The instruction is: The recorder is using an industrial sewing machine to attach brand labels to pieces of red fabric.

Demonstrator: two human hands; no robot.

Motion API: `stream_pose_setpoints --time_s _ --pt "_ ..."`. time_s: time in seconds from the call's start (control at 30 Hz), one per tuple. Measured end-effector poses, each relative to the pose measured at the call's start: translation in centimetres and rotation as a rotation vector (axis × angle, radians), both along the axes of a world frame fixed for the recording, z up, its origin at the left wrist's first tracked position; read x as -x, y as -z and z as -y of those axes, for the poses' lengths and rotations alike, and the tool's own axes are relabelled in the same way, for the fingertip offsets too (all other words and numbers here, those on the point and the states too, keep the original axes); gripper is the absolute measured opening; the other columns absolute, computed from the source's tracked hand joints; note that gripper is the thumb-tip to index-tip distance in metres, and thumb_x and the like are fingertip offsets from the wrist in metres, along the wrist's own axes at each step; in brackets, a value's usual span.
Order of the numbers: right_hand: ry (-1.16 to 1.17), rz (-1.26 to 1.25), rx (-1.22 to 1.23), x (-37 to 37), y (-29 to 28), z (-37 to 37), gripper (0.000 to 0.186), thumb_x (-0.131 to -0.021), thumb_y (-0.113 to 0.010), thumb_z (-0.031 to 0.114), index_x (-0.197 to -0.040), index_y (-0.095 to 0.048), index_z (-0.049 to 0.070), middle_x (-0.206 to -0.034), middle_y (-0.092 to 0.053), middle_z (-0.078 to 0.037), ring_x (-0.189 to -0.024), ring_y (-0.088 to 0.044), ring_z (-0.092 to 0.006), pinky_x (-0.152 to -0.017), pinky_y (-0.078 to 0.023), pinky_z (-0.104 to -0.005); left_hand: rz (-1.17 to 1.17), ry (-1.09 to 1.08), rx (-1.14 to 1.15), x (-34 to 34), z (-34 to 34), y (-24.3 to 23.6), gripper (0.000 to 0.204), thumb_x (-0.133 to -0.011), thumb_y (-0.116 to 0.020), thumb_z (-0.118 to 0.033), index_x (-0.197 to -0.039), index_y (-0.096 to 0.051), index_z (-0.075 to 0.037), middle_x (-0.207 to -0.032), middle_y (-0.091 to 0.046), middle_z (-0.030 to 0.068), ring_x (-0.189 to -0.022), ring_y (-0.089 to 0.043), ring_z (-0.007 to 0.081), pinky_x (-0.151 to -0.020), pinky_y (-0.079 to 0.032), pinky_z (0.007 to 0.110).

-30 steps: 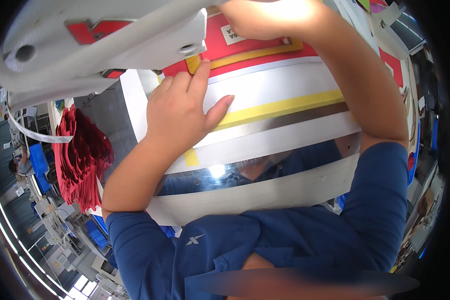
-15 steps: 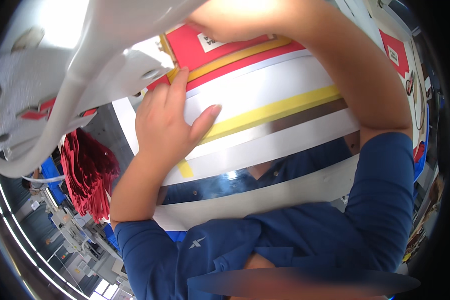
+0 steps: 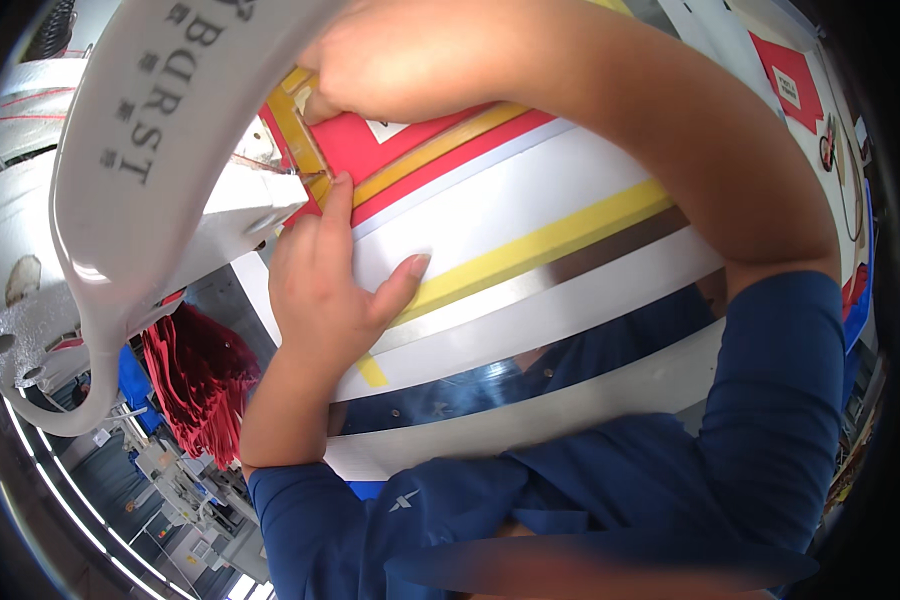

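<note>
My left hand (image 3: 320, 290) lies palm down with its fingers stretched and thumb spread. Its index fingertip touches the near corner of a yellow-edged frame (image 3: 420, 158) that lies over a red fabric piece (image 3: 355, 150). Over the far part of the same frame reaches my right hand (image 3: 400, 70), a bent digit pointing down beside the frame's left strip. Most of its fingers are hidden behind the white machine arm, so its grip does not show. A white label (image 3: 385, 130) on the red piece is partly covered by my right hand.
The white sewing machine head (image 3: 160, 130) stands close on the left. Red fabric pieces (image 3: 200, 380) hang in a bundle below it. Yellow tape (image 3: 540, 240) crosses the white work surface (image 3: 510, 190). At far right lie a red labelled piece (image 3: 785, 80) and a small scissor-like tool (image 3: 827, 150).
The view has shifted, bringing more of the machine into sight. My right hand has moved left along the frame toward its left strip. My left hand stays by the near corner.
</note>
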State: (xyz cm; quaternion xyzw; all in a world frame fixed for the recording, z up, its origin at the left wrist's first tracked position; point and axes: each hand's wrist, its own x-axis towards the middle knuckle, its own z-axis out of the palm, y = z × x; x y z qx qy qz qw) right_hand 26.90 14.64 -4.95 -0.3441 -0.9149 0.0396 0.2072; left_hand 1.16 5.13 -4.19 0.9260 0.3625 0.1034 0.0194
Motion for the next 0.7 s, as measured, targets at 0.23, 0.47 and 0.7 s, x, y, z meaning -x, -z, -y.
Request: stream_pose_setpoints --time_s 0.23,0.47,0.7 --pt "-0.010 0.010 0.070 -0.6 -1.7 1.3 0.020 -0.087 -0.068 0.011 -0.096 -0.078 -0.003 -0.105 -0.078 -0.024 -0.101 -0.076 -0.0408 -0.093 -0.059 -0.0481 -0.002 0.025 -0.010 -0.1 -0.1 -0.2 0.088 -0.080 -0.090 -0.049 -0.142 -0.064 0.008 -0.088 -0.061 0.0137 -0.078 -0.062 0.0309 -0.071 -0.052 0.041" --pt "0.009 0.070 0.119 0.1 -1.3 0.7 0.020 -0.088 -0.066 0.012 -0.095 -0.079 -0.001 -0.103 -0.078 -0.023 -0.100 -0.076 -0.0406 -0.093 -0.059 -0.0486 0.060 0.048 0.030 -0.2 -0.3 -0.2 0.088 -0.081 -0.090 -0.048 -0.142 -0.062 0.010 -0.090 -0.063 0.0151 -0.079 -0.063 0.0310 -0.072 -0.053 0.042" --pt "-0.105 -0.028 0.061 -0.2 -1.1 0.9 0.020 -0.089 -0.069 0.017 -0.095 -0.079 0.002 -0.108 -0.078 -0.020 -0.107 -0.073 -0.0387 -0.098 -0.056 -0.0486 0.007 0.031 0.015 0.0 0.1 -0.1 0.092 -0.082 -0.088 -0.052 -0.143 -0.061 0.011 -0.089 -0.062 0.0142 -0.078 -0.062 0.0301 -0.071 -0.051 0.041"
